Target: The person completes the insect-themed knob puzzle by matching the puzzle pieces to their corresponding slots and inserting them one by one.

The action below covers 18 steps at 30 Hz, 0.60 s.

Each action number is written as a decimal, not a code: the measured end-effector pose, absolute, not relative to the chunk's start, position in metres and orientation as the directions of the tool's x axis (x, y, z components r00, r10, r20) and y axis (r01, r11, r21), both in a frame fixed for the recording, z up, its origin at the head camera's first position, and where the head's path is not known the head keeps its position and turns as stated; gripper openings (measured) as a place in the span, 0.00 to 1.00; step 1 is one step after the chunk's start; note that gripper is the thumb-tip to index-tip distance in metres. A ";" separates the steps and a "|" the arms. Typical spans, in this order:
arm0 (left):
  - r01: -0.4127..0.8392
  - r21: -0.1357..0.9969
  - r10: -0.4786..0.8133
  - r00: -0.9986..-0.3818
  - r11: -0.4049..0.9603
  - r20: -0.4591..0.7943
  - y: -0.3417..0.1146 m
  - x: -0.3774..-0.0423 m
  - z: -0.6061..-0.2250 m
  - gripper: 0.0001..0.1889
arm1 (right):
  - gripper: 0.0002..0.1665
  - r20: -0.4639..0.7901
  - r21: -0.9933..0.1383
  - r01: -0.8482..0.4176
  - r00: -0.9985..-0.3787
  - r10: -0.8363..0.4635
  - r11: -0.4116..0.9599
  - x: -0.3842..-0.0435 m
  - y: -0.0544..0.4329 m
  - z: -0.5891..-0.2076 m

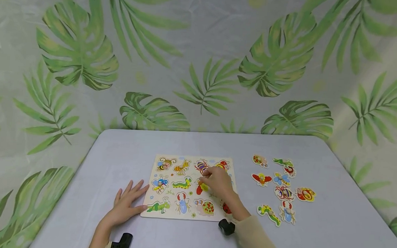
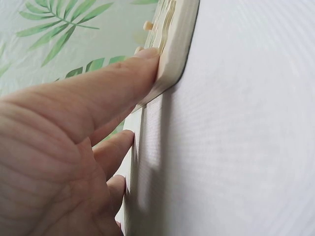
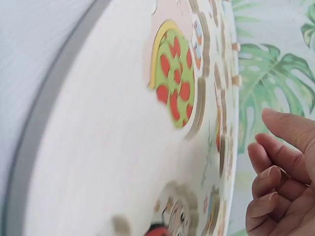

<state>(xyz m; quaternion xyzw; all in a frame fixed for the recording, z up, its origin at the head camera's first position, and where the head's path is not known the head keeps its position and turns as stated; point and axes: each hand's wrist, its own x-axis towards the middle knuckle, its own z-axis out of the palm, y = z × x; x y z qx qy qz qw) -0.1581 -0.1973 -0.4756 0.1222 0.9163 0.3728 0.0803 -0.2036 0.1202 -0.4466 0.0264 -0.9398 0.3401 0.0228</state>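
Head view: the left hand (image 1: pixel 125 206) lies spread at the left edge of the insect puzzle board (image 1: pixel 172 216), its thumb on the board's near-left corner. Contact of every other finger cannot be confirmed.

The right hand (image 1: pixel 220 180) is over the right half of the board, near a red-and-yellow recess (image 1: pixel 199 190). In the right wrist view its fingers are loosely bent, the thumb (image 3: pixel 275 120) is apart from them, and no piece is visible between.

On the board, the bee piece (image 1: pixel 164 164) sits at the far-left corner. To the right of the board lie loose pieces, among them the red-winged insect (image 1: pixel 261 179), the spider (image 1: pixel 284 193), the caterpillar (image 1: pixel 269 214) and the stag beetle (image 1: pixel 287 212).

Assessment: the left thumb appears well placed to brace the board; light, steady pressure should suffice. The right hand would do best to pinch a piece by its knob, match colour and outline to the recess, and align it before pressing flat. Risk: a piece turned slightly may catch on the rim; small rotation should serve better than force.
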 end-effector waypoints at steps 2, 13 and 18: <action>0.162 0.706 0.284 -0.957 0.690 -0.057 -0.197 -0.158 -0.475 0.34 | 0.08 0.055 -0.651 -0.047 -0.998 -0.015 0.758 -0.203 0.125 -0.447; 0.165 0.704 0.289 -0.956 0.690 -0.059 -0.198 -0.158 -0.478 0.34 | 0.08 0.082 -0.614 -0.021 -0.996 0.038 0.789 -0.201 0.153 -0.452; 0.188 0.701 0.292 -0.956 0.688 -0.029 -0.198 -0.159 -0.481 0.34 | 0.08 0.082 -0.616 0.001 -0.995 0.065 0.788 -0.200 0.165 -0.452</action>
